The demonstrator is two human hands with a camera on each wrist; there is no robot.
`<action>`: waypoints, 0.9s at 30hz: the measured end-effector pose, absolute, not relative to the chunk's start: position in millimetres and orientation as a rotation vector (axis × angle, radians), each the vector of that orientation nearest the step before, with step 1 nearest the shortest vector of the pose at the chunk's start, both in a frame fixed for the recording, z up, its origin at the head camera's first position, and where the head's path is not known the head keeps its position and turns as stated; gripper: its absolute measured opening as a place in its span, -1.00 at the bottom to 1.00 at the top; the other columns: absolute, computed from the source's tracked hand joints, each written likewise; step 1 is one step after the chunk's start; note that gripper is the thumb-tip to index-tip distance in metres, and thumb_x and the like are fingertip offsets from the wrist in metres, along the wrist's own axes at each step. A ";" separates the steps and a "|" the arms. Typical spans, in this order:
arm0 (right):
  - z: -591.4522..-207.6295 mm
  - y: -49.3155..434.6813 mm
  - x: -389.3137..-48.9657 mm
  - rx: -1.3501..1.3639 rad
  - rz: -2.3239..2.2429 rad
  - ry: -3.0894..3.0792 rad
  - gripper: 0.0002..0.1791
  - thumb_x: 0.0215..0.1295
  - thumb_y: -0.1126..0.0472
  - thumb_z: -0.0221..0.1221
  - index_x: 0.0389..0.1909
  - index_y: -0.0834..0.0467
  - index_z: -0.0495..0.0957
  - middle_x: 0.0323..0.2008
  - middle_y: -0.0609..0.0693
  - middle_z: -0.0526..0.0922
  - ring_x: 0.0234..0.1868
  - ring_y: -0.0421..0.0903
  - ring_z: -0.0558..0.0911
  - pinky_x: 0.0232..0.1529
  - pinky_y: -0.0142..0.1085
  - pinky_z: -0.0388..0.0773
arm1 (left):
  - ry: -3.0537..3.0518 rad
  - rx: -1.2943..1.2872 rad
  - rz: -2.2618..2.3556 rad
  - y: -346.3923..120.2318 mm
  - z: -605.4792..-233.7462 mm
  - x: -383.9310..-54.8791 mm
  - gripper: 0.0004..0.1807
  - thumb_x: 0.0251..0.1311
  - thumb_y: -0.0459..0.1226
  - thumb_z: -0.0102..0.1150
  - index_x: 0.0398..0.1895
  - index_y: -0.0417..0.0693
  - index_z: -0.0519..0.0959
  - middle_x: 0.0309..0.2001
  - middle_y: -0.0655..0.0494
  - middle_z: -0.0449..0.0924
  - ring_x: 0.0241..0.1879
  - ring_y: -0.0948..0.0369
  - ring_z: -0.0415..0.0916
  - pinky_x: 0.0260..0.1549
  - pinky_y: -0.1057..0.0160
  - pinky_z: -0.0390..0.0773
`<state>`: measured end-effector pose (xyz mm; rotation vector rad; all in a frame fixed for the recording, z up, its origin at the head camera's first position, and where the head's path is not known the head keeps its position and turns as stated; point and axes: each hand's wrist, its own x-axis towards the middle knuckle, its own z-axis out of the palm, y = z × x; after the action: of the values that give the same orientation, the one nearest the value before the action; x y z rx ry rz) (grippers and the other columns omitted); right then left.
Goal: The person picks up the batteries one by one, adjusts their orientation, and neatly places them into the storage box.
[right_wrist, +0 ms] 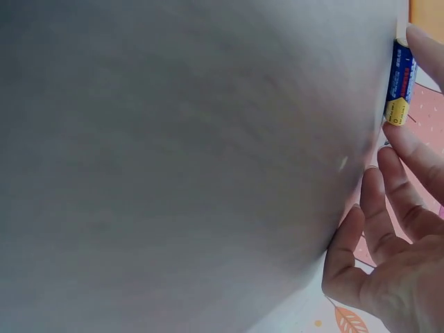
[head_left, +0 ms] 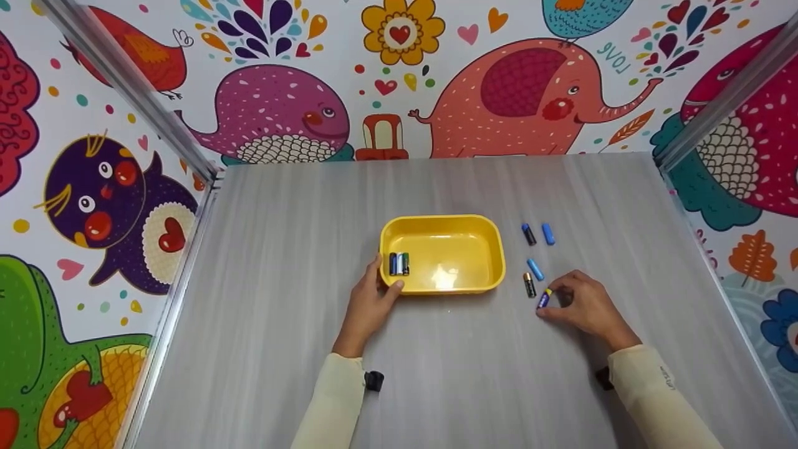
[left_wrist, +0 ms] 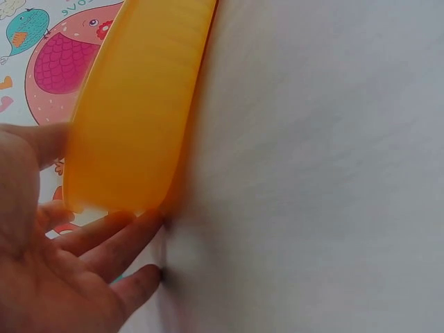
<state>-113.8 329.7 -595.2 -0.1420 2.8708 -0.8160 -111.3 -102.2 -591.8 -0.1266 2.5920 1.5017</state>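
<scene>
A yellow plastic tray [head_left: 452, 290] is on the table, with several batteries [head_left: 399, 264] side by side at its left end. My left hand [head_left: 369, 305] grips the tray's near left corner, thumb at the rim and fingers along the outside. In the left wrist view, the fingertips touch the tray's wall [left_wrist: 132, 118]. To the right of the tray, my right hand [head_left: 586, 305] pinches a blue battery with a yellow end [right_wrist: 399, 82] between thumb and index finger, at the tabletop. The battery lies tilted in the head view; the other fingers are bent and hold nothing.
Loose batteries lie right of the tray: a black one with a blue end [head_left: 528, 234], a blue one [head_left: 548, 234], a light blue one [head_left: 535, 269] and a black-and-gold one [head_left: 529, 285]. Printed walls with metal posts enclose the grey table [head_left: 280, 249].
</scene>
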 end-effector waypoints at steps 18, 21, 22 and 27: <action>-598.2 329.3 -112.2 -0.177 -0.831 2.905 -0.45 -0.16 -0.08 0.64 -0.16 0.10 0.72 -0.15 0.00 0.60 -0.16 -0.04 0.55 -0.08 -0.14 0.59 | 2.580 -0.103 1.518 -102.6 -592.1 -109.7 -0.10 0.39 0.12 0.19 0.65 0.08 0.04 0.55 0.01 0.26 0.40 0.09 0.41 0.41 0.01 0.40; -597.4 329.1 -112.6 -0.166 -0.847 2.883 -0.46 -0.11 -0.06 0.62 -0.13 0.11 0.71 -0.14 0.01 0.59 -0.13 -0.02 0.55 -0.04 -0.08 0.61 | 2.583 -0.107 1.510 -102.5 -591.1 -110.2 -0.10 0.39 0.13 0.18 0.65 0.09 0.04 0.56 0.02 0.24 0.42 0.09 0.39 0.43 0.01 0.37; -597.1 329.1 -112.8 -0.161 -0.854 2.876 -0.46 -0.10 -0.06 0.62 -0.12 0.11 0.70 -0.13 0.02 0.59 -0.12 -0.01 0.55 -0.03 -0.06 0.62 | 2.583 -0.109 1.508 -102.4 -590.7 -110.5 -0.10 0.38 0.13 0.18 0.65 0.09 0.04 0.56 0.03 0.24 0.42 0.09 0.38 0.43 0.01 0.36; -597.2 329.8 -113.5 -0.173 -0.868 2.853 -0.47 -0.05 -0.08 0.60 -0.10 0.08 0.69 -0.12 0.01 0.59 -0.11 -0.01 0.56 0.02 -0.03 0.63 | 2.583 -0.127 1.497 -101.8 -590.3 -111.1 -0.11 0.39 0.13 0.17 0.65 0.12 0.04 0.58 0.05 0.21 0.46 0.10 0.34 0.45 0.00 0.33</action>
<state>-113.5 329.8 -597.2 -0.1730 2.8534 -0.8681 -111.1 -101.8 -590.3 -0.1275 2.5829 1.4974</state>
